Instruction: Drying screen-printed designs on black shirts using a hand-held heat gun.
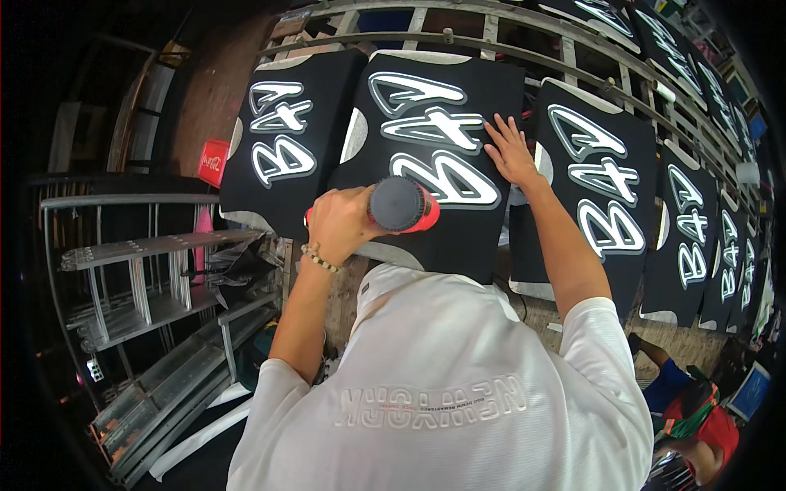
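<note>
My left hand (345, 220) grips a red power tool with a round black rear cap (396, 204), which looks like a heat gun. It is held over the lower part of a black garment panel (424, 242) printed with large white, grey-edged letters (439, 129). The tool's front end is hidden beneath its body. My right hand (511, 150) lies palm down with spread fingers on the right side of the same panel, beside the letters. Similar printed black panels lie to the left (276, 196) and right (614, 147), on pale boards showing at the neck and armholes.
A slatted rail frame (448, 35) runs behind the panels, with more printed panels (666, 52) beyond it. Metal ladders (153, 251) and a red Coca-Cola crate (214, 162) stand at left. Another person in red (715, 439) is at lower right.
</note>
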The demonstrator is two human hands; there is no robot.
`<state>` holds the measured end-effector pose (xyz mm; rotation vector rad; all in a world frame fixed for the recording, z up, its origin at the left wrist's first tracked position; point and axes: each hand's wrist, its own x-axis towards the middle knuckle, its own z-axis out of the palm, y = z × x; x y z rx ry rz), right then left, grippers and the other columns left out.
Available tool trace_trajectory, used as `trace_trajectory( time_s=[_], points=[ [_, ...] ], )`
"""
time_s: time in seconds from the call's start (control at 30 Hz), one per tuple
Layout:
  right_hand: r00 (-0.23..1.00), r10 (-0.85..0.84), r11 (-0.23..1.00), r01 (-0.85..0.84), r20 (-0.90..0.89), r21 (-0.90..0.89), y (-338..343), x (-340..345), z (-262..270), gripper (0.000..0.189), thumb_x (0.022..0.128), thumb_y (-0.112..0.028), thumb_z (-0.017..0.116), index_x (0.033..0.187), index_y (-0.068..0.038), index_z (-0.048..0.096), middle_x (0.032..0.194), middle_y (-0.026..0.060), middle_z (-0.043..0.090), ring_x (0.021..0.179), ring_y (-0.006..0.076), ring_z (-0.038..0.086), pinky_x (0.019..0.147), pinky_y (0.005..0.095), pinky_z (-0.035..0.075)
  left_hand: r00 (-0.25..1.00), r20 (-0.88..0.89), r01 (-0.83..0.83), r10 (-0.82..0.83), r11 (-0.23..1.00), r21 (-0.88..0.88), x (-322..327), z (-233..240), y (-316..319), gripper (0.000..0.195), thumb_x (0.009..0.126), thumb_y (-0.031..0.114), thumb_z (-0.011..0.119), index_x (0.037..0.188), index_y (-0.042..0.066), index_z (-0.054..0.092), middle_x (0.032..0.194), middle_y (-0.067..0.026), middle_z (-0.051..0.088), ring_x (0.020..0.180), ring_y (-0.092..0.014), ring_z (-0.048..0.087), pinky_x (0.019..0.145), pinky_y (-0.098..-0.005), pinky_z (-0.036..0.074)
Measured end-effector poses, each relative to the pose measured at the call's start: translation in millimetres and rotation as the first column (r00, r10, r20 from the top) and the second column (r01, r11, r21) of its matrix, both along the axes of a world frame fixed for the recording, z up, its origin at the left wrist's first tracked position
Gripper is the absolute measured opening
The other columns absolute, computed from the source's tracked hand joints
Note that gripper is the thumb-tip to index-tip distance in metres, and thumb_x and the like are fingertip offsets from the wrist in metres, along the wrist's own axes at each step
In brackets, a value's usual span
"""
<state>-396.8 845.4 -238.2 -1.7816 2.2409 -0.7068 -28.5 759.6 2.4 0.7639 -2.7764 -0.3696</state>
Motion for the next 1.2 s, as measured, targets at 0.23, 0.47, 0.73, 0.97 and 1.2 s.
trace_trajectory(
  time_s=[0.23, 0.47, 0.73, 0.97, 1.2],
  points=[
    [0.998, 0.006, 1.0, -0.005, -0.058, 0.025, 14.0, -1.0, 11.8, 0.052, 0.11, -0.039, 0.055, 0.157, -0.016, 0.054, 0.172, 0.0134, 0.038, 0.161, 0.0407, 0.028, 0.127, 0.0641, 0.026, 0.998, 0.057, 0.019, -0.022, 0.998, 0.052, -28.5, 2.0, -3.0, 0.062, 0.061, 0.041, 0.097, 0.11, 0.01, 0.077, 0.087, -0.0089, 0.077, 0.078, -0.032, 0.074, 0.069, -0.0438, 0.058],
    [0.991, 0.033, 0.997, -0.042, -0.13, -0.069, 44.5, 0.3, 12.7, 0.047, 0.107, -0.028, 0.062, 0.15, -0.01, 0.06, 0.163, 0.0165, 0.049, 0.15, 0.0422, 0.046, 0.125, 0.0612, 0.03, 0.999, -0.037, 0.005, -0.004, 1.0, 0.024, -37.4, -4.1, -15.3, 0.064, 0.061, 0.043, 0.098, 0.112, 0.009, 0.078, 0.087, -0.0105, 0.077, 0.076, -0.033, 0.074, 0.067, -0.0427, 0.058],
    [0.992, 0.001, 0.992, -0.018, -0.129, -0.128, 62.1, 6.4, 13.7, 0.047, 0.107, -0.028, 0.062, 0.15, -0.01, 0.06, 0.164, 0.0168, 0.047, 0.142, 0.0387, 0.054, 0.125, 0.0575, 0.031, 0.996, 0.092, -0.012, 0.004, 0.997, 0.08, -22.7, 12.0, -16.8, 0.066, 0.059, 0.042, 0.099, 0.114, 0.011, 0.079, 0.09, -0.0104, 0.079, 0.081, -0.033, 0.076, 0.071, -0.0433, 0.06],
    [0.981, -0.04, 0.995, 0.021, -0.19, -0.101, 62.1, 11.0, 17.6, 0.046, 0.107, -0.029, 0.06, 0.149, -0.012, 0.06, 0.165, 0.014, 0.046, 0.121, 0.034, 0.068, 0.125, 0.054, 0.033, 0.971, 0.208, -0.124, 0.12, 0.992, 0.007, 11.4, 24.6, -34.7, 0.069, 0.061, 0.045, 0.098, 0.118, 0.012, 0.078, 0.092, -0.0118, 0.079, 0.083, -0.035, 0.076, 0.073, -0.0451, 0.06],
    [0.974, -0.042, 0.995, 0.02, -0.223, -0.102, 60.1, 13.2, 17.9, 0.047, 0.107, -0.03, 0.061, 0.151, -0.013, 0.059, 0.166, 0.0127, 0.046, 0.117, 0.0328, 0.07, 0.125, 0.0533, 0.033, 0.983, 0.136, -0.124, 0.121, 0.992, 0.012, 12.0, 7.4, -43.4, 0.063, 0.062, 0.045, 0.098, 0.11, 0.009, 0.078, 0.089, -0.0114, 0.078, 0.081, -0.035, 0.076, 0.07, -0.0459, 0.059]
  ],
)
